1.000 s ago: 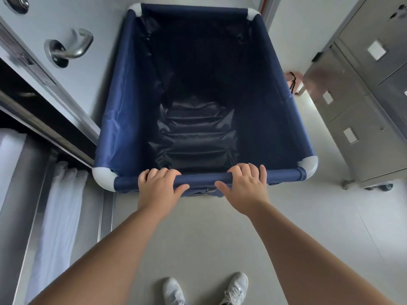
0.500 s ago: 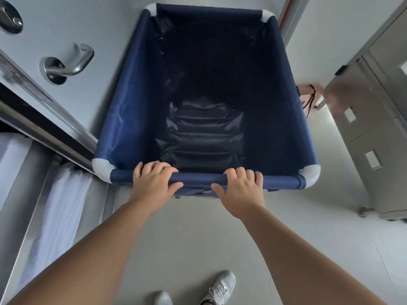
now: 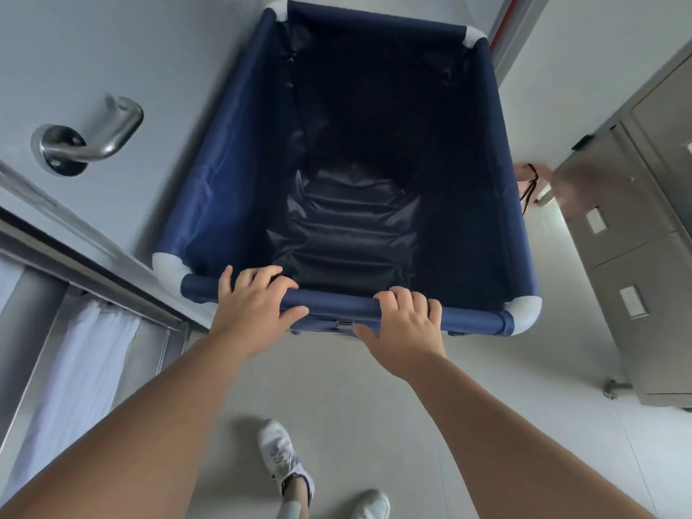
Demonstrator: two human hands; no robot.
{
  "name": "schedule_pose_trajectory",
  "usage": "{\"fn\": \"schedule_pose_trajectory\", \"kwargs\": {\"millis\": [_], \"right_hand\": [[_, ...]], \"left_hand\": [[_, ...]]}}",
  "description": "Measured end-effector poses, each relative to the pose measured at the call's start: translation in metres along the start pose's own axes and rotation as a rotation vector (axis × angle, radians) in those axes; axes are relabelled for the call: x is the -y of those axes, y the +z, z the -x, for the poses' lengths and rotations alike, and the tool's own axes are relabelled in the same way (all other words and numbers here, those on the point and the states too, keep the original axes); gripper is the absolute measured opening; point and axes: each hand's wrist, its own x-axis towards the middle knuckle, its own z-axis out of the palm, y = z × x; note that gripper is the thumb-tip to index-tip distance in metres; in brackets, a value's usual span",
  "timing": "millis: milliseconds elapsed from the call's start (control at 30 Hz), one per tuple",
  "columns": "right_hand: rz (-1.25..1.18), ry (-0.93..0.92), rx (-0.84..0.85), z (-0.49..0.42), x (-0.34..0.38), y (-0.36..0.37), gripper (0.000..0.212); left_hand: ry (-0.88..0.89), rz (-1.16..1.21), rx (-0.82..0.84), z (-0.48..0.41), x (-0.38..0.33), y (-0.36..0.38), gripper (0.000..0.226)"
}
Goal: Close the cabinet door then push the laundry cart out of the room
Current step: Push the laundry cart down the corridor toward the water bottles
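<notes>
The laundry cart (image 3: 232,151) is a deep navy fabric bin with white corner pieces, straight in front of me, and nothing lies inside it. My left hand (image 3: 254,305) and my right hand (image 3: 406,325) both grip its near top rail, left hand toward the left corner, right hand right of the middle. A grey door (image 3: 112,50) with a steel lever handle (image 3: 90,140) stands close along the cart's left side. A cabinet with white linen (image 3: 75,372) hanging inside shows at the lower left.
Steel drawer cabinets (image 3: 629,264) on casters stand to the right of the cart. A pink bag (image 3: 531,177) lies on the floor between them and the cart. A door frame (image 3: 513,35) rises beyond the cart's far right corner. My white shoes (image 3: 281,458) are on the grey floor.
The cart has rolled forward along the door while both hands keep hold of the rail. The lever handle and the right-hand cabinets have slid nearer in view, and my feet have stepped forward.
</notes>
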Motion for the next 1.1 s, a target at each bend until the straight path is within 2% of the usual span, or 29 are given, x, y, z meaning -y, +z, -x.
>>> {"fn": "schedule_pose_trajectory", "kwargs": {"millis": [600,967,1100], "right_hand": [[0.034,0.094,-0.007,-0.131,-0.007,-0.026,0.064],[0.036,0.054,0.004,-0.215,-0.032,-0.041,0.068],[0.063,0.023,0.057,-0.253,-0.047,-0.048,0.076]], "left_hand": [[0.080,-0.038,0.001,-0.145,0.016,-0.009,0.045],[0.090,-0.085,0.014,-0.230,0.010,-0.021,0.047],[0.097,-0.075,0.025,-0.269,0.009,-0.027,0.047]]}}
